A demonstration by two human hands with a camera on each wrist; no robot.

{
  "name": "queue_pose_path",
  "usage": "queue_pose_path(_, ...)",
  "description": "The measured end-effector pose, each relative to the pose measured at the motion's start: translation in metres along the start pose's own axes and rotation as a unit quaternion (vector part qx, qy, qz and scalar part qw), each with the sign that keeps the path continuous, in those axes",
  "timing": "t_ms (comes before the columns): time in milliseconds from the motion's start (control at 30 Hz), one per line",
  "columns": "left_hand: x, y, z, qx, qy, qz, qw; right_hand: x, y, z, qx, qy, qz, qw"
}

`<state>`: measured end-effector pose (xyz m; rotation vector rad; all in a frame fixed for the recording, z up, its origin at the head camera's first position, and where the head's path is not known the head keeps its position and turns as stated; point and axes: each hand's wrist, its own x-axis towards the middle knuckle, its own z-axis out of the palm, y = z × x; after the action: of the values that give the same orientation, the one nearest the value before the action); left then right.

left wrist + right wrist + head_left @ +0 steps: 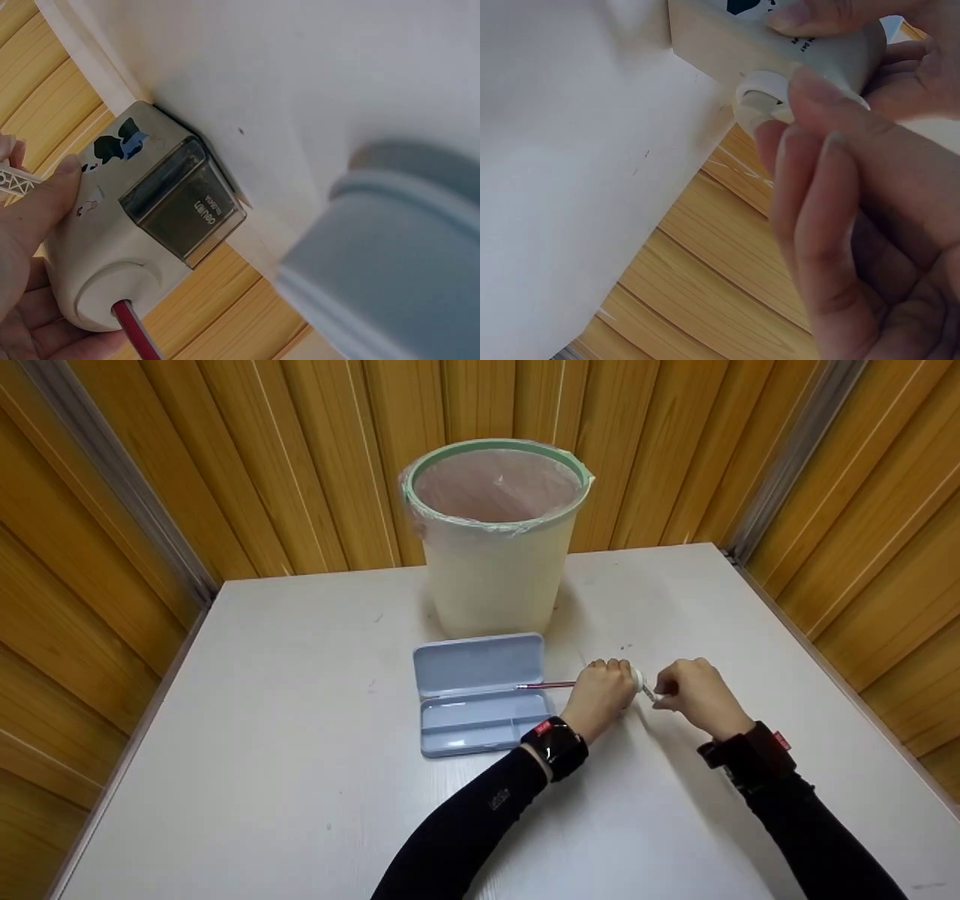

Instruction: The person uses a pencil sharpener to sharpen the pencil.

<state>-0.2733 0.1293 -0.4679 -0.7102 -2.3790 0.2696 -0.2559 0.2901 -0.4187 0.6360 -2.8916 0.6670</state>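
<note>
My left hand [604, 694] grips a white crank pencil sharpener [94, 240], thumb on its top side and fingers around the far side. A red pencil [137, 330] sticks into the sharpener's round front hole; in the head view its end reaches over the pencil case. The sharpener's dark clear shavings drawer [187, 210] is in place. On the other side, my right hand [697, 694] pinches the handle of the white crank [648, 690] between thumb and fingers. The pencil's tip is hidden inside the sharpener.
A light blue pencil case [469, 740] lies with its lid up, just left of my left hand. Behind it stands a cream bin [495, 577] with a green rim and a clear liner. The white table [300, 697] meets wood-look panels [322, 472].
</note>
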Motion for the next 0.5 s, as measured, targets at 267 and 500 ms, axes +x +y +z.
queue_pose_path(267, 0.0, 0.0, 0.0, 0.004, -0.001, -0.004, 1.0, 0.005, -0.004, -0.003, -0.014, 0.03, 0.005, 0.999)
queue_pose_path(500, 0.0, -0.001, -0.001, 0.004, 0.007, 0.005, 1.0, 0.015, -0.008, -0.006, -0.033, 0.064, 0.002, 0.997)
